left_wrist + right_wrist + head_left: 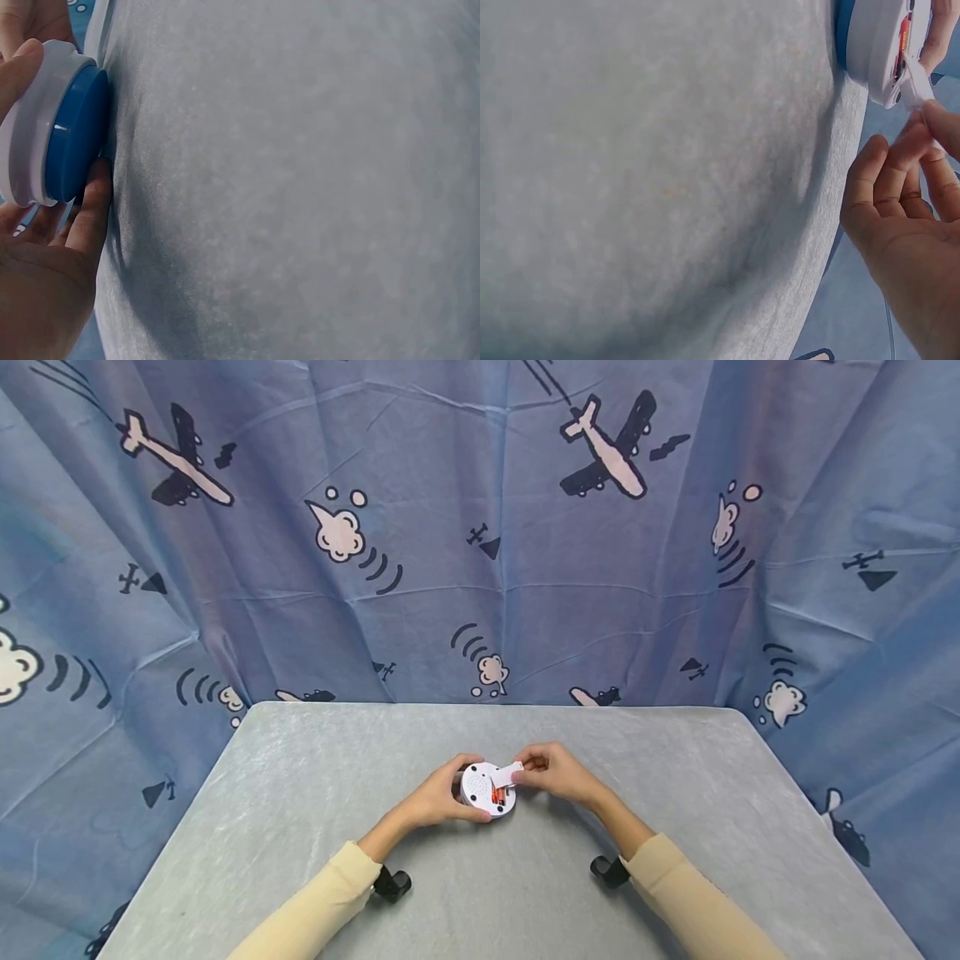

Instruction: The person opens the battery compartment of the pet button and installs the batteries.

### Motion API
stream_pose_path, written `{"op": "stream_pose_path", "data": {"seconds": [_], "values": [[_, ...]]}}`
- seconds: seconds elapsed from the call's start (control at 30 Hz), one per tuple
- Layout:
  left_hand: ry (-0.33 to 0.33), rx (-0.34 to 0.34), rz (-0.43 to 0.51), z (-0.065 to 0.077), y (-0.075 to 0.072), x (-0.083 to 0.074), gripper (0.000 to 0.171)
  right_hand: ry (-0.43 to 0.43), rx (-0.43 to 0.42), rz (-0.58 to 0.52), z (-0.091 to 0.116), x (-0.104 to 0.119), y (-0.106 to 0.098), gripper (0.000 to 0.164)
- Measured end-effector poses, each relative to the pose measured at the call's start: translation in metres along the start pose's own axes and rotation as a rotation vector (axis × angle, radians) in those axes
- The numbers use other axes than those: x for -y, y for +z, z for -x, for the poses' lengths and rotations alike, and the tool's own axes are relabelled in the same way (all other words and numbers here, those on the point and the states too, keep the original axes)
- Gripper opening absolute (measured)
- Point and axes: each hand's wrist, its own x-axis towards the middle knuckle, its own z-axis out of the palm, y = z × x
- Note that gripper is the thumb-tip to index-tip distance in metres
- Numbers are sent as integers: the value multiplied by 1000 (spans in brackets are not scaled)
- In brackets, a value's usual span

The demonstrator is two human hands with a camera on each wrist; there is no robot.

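Note:
A round white device (477, 789) with a blue domed front (79, 135) is gripped by my left hand (438, 795), thumb on one side and fingers on the other. Its back faces up in the head view, with speaker holes and dark feet. Red batteries (498, 796) show in its battery compartment. Between thumb and fingers, my right hand (553, 772) pinches a white battery cover (507, 774), which is tilted over the compartment, its far end at the device. In the right wrist view the cover (916, 86) angles away from the device's back.
A grey cloth-covered table (360, 752) lies under both hands. Behind it hangs a blue curtain (420, 527) printed with airplanes and clouds. Black wrist mounts (392, 885) sit at both sleeve cuffs.

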Motion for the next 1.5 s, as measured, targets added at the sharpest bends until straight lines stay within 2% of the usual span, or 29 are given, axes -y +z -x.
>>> {"op": "stream_pose_path", "data": {"seconds": [0.4, 0.6, 0.73, 1.0, 1.17, 1.27, 1.4, 1.5], "values": [[0, -13, -9, 0, 1, -2, 82, -15, -2, 2, 1, -4, -3, 9], [18, -24, 18, -1, 2, -1, 82, -11, 33, -101, 2, -6, -3, 11], [6, -25, 5, -1, 1, -1, 83, 8, 63, -164, 3, -4, -2, 13], [4, -6, 2, 0, -1, -1, 83, -12, 32, 4, 6, -5, -1, 10], [-14, -8, -11, 0, -1, -2, 84, -14, 15, 51, 6, -3, -1, 12], [-18, -13, -13, 0, -1, -2, 84, 0, 18, 13, 5, -2, 1, 13], [-9, -16, -14, 0, -1, -3, 85, 36, 37, -90, 4, -1, 1, 14], [-6, -17, -18, 1, -2, -3, 84, 46, 54, -101, 4, -1, 1, 15]]}}
